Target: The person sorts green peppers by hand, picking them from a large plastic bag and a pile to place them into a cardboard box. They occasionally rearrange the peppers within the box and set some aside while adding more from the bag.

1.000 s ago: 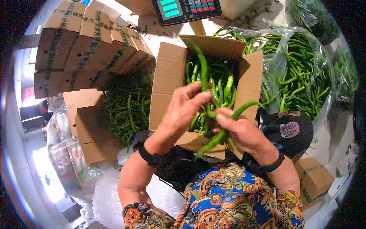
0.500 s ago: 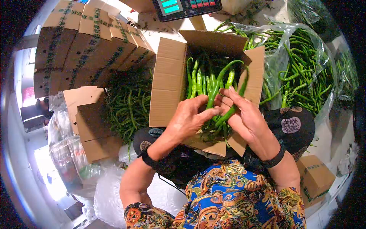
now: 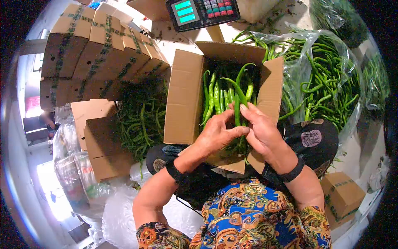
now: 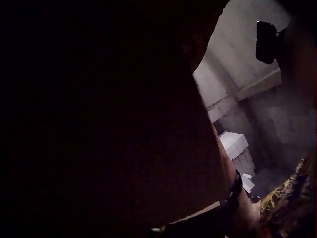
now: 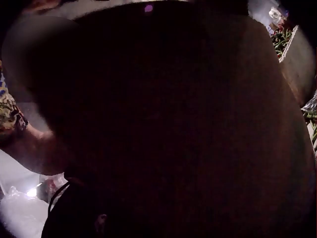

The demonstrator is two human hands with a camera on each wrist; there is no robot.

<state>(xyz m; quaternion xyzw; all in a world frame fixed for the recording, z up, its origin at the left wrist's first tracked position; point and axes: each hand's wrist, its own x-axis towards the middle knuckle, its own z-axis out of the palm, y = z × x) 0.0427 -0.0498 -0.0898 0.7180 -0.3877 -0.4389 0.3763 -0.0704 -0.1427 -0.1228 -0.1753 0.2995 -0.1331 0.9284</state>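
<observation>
The left hand [image 3: 219, 132] grasps a few long green peppers [image 3: 237, 113] between thumb and fingers, while the right hand [image 3: 264, 130], just beside it, holds the same peppers from the other side, their curved ends pointing ahead of both. Beneath and around the hands stands an open carton [image 3: 181, 99], with more peppers [image 3: 217, 97] lined up inside just ahead of the left hand; a clear plastic bag [image 3: 306, 62] of peppers lies beyond the right hand, and a scale [image 3: 203, 14] sits well ahead.
</observation>
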